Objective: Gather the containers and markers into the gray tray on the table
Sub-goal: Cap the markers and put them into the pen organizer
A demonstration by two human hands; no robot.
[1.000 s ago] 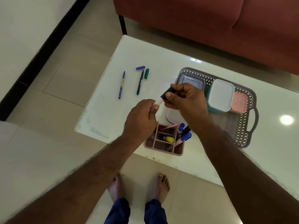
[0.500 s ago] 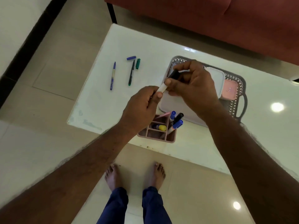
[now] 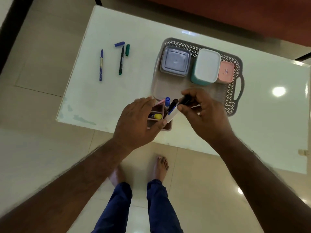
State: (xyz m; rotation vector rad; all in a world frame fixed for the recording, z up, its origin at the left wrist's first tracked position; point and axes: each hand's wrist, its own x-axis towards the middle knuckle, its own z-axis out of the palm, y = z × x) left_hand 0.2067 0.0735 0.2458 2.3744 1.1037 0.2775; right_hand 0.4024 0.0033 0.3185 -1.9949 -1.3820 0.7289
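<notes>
The gray tray (image 3: pixel 235 68) on the white table holds a lilac lidded container (image 3: pixel 175 62), a teal container with a white lid (image 3: pixel 206 66) and a pink container (image 3: pixel 226 72). A pink organizer (image 3: pixel 168 127) with several markers stands at the table's near edge, just in front of the tray. My right hand (image 3: pixel 202 113) pinches a white marker with a black cap (image 3: pixel 186 100), slanted down into the organizer. My left hand (image 3: pixel 138 121) lies over the organizer's left side with relaxed fingers, its thumb touching the marker's lower end.
Loose on the table's left part lie a blue pen (image 3: pixel 101 64), a dark green pen (image 3: pixel 121 60), a blue cap (image 3: pixel 119 44) and a green cap (image 3: pixel 127 49). A red sofa (image 3: pixel 235 17) runs behind the table. My bare feet stand by the near edge.
Both hands have come down from above the tray to the organizer with the marker. My left hand no longer pinches the marker's end; its fingers have spread.
</notes>
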